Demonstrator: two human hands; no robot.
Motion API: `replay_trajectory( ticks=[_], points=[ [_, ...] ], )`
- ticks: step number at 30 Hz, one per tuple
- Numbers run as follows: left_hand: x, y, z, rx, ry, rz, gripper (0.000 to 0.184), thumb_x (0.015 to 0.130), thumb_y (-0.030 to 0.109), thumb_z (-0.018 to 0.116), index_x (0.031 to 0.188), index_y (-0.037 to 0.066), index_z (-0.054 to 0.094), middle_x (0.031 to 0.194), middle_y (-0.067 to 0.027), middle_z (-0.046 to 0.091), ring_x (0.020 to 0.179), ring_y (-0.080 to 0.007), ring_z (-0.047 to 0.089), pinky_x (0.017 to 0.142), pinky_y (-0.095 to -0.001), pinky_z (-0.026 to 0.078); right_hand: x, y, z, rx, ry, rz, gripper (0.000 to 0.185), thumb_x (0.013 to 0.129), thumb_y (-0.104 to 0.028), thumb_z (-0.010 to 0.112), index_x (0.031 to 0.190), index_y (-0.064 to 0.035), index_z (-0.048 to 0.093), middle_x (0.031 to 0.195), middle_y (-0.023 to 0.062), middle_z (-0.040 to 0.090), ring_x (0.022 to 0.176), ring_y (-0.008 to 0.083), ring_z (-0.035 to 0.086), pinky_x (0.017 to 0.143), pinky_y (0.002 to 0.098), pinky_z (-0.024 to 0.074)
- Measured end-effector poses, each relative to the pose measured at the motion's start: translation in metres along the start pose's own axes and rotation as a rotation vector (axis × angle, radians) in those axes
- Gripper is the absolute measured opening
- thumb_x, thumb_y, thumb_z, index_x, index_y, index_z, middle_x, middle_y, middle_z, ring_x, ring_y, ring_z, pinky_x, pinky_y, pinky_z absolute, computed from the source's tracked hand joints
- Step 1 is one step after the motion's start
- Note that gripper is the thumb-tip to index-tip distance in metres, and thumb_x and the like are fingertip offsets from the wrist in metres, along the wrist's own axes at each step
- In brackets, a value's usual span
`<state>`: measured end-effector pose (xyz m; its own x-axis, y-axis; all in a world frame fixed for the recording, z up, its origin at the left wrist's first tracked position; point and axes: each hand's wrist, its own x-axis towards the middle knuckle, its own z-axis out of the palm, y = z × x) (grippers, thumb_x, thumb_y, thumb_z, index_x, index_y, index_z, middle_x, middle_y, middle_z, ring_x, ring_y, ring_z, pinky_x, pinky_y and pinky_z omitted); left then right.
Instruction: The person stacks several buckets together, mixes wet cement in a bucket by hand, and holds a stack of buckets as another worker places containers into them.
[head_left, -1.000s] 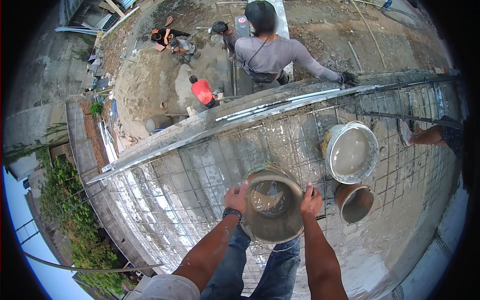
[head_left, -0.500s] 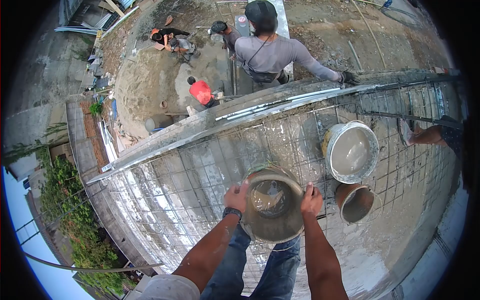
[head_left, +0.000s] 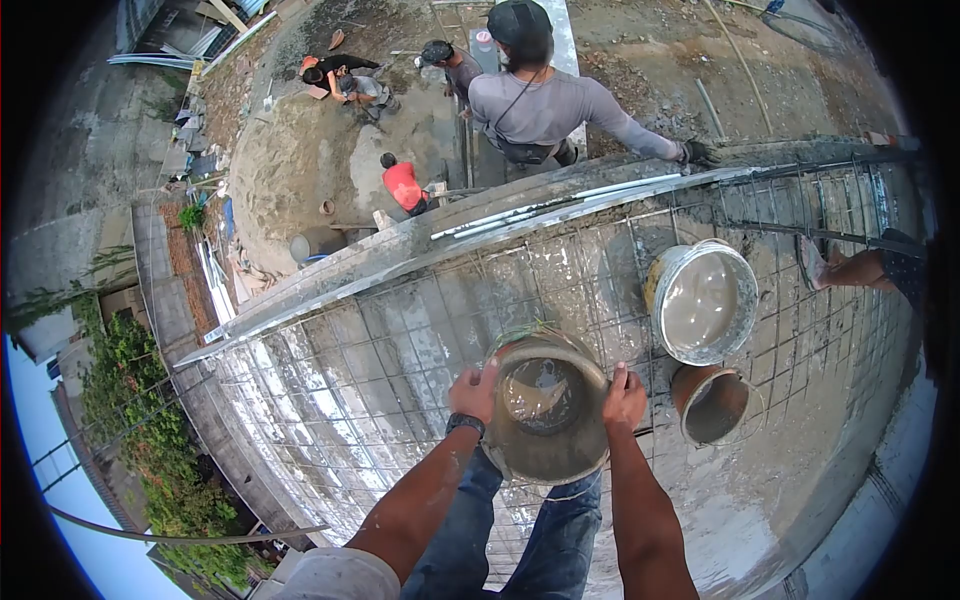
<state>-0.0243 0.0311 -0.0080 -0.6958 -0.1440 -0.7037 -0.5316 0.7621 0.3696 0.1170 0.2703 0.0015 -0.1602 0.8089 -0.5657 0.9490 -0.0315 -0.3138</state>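
Between my two hands is a cement-stained bucket (head_left: 545,455), tipped so that its inside faces me, with a little wet grey residue in the bottom. My left hand (head_left: 472,392) grips its left rim, thumb up. On the right rim my right hand (head_left: 625,398) is closed in the same way. To the right of it stands a large white bucket (head_left: 706,305) holding grey watery liquid. Just below that one, a smaller orange-brown bucket (head_left: 712,405) leans on its side, its inner wall coated with cement.
Steel mesh (head_left: 400,360) covers the wet slab under me. A concrete edge beam (head_left: 400,262) carries white pipes (head_left: 560,208). Beyond it stands a co-worker (head_left: 540,105) with one gloved hand on the beam; several people are on the ground below. A person's leg (head_left: 850,270) shows at right.
Hardly anything differs. The bucket stays in both my hands at almost the same place and tilt. The person in red below has shifted slightly right.
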Motion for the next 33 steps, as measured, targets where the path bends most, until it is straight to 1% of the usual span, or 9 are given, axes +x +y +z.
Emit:
replay_trajectory(
  ticks=[11, 14, 17, 19, 21, 23, 25, 28, 33],
  points=[
    [-0.002, 0.005, -0.004, -0.002, -0.017, -0.007, 0.070, 0.089, 0.068, 0.071, 0.092, -0.002, 0.075, 0.088, -0.0197, 0.076, 0.083, -0.0318, 0.073, 0.081, -0.0429, 0.055, -0.002, -0.007, -0.004, 0.012, -0.007, 0.021, 0.064, 0.103, -0.055, 0.054, 0.097, 0.0062, 0.071, 0.097, 0.0332, 0.071, 0.094, 0.0520, 0.068, 0.084, 0.0557, 0.0498],
    [-0.001, 0.004, -0.003, 0.021, -0.027, -0.012, 0.069, 0.090, 0.067, 0.072, 0.092, -0.002, 0.075, 0.087, -0.0183, 0.076, 0.083, -0.0308, 0.073, 0.081, -0.0427, 0.055, -0.002, -0.007, -0.004, 0.005, -0.004, 0.025, 0.064, 0.103, -0.056, 0.053, 0.097, 0.0057, 0.071, 0.097, 0.0328, 0.071, 0.094, 0.0518, 0.068, 0.084, 0.0558, 0.0500],
    [0.000, -0.001, 0.000, -0.042, 0.018, 0.039, 0.064, 0.092, 0.061, 0.072, 0.088, -0.002, 0.073, 0.083, -0.0161, 0.074, 0.077, -0.0264, 0.068, 0.077, -0.0418, 0.054, -0.002, -0.004, -0.003, -0.003, 0.001, -0.014, 0.063, 0.103, -0.056, 0.053, 0.098, 0.0042, 0.072, 0.098, 0.0322, 0.072, 0.095, 0.0515, 0.068, 0.085, 0.0556, 0.0506],
    [0.001, -0.002, 0.000, -0.039, 0.021, 0.063, 0.059, 0.095, 0.055, 0.073, 0.082, -0.003, 0.068, 0.075, -0.0123, 0.068, 0.071, -0.0199, 0.060, 0.071, -0.0398, 0.051, -0.003, -0.004, -0.004, 0.038, -0.021, -0.002, 0.063, 0.103, -0.057, 0.053, 0.100, 0.0023, 0.072, 0.099, 0.0304, 0.073, 0.095, 0.0498, 0.069, 0.086, 0.0547, 0.0513],
    [0.008, -0.014, 0.009, -0.084, 0.085, 0.193, 0.059, 0.102, 0.048, 0.068, 0.072, -0.002, 0.058, 0.064, -0.0045, 0.051, 0.066, -0.0145, 0.041, 0.062, -0.0378, 0.040, -0.002, -0.002, 0.000, -0.016, 0.007, 0.024, 0.062, 0.102, -0.058, 0.054, 0.100, 0.0009, 0.071, 0.098, 0.0286, 0.073, 0.096, 0.0476, 0.070, 0.087, 0.0537, 0.0518],
    [0.002, -0.006, 0.008, -0.148, 0.047, 0.258, 0.056, 0.103, 0.045, 0.067, 0.075, -0.002, 0.059, 0.066, -0.0048, 0.052, 0.067, -0.0150, 0.042, 0.064, -0.0383, 0.041, -0.005, -0.009, -0.010, 0.026, -0.027, 0.050, 0.061, 0.101, -0.060, 0.053, 0.100, -0.0013, 0.070, 0.099, 0.0286, 0.072, 0.100, 0.0478, 0.069, 0.089, 0.0530, 0.0521],
    [0.003, -0.008, 0.006, -0.105, 0.015, 0.236, 0.056, 0.103, 0.047, 0.068, 0.077, -0.002, 0.060, 0.069, -0.0057, 0.056, 0.069, -0.0158, 0.044, 0.066, -0.0381, 0.043, -0.005, -0.004, -0.010, -0.021, -0.034, 0.061, 0.063, 0.101, -0.062, 0.051, 0.103, -0.0023, 0.070, 0.103, 0.0292, 0.072, 0.105, 0.0483, 0.068, 0.093, 0.0538, 0.0516],
    [0.006, -0.011, 0.008, -0.061, 0.073, 0.320, 0.054, 0.101, 0.048, 0.071, 0.078, -0.001, 0.062, 0.073, -0.0052, 0.059, 0.070, -0.0165, 0.047, 0.068, -0.0377, 0.045, -0.005, -0.009, -0.011, -0.020, -0.083, 0.133, 0.065, 0.101, -0.064, 0.050, 0.104, -0.0022, 0.069, 0.106, 0.0295, 0.072, 0.109, 0.0482, 0.067, 0.096, 0.0545, 0.0508],
    [0.007, -0.012, 0.007, -0.049, 0.047, 0.251, 0.053, 0.094, 0.050, 0.078, 0.082, 0.000, 0.065, 0.075, -0.0026, 0.061, 0.070, -0.0149, 0.050, 0.067, -0.0364, 0.046, -0.008, -0.009, -0.010, 0.001, -0.024, 0.065, 0.065, 0.101, -0.063, 0.050, 0.104, -0.0010, 0.070, 0.102, 0.0286, 0.073, 0.104, 0.0479, 0.069, 0.093, 0.0540, 0.0523]
  ],
)
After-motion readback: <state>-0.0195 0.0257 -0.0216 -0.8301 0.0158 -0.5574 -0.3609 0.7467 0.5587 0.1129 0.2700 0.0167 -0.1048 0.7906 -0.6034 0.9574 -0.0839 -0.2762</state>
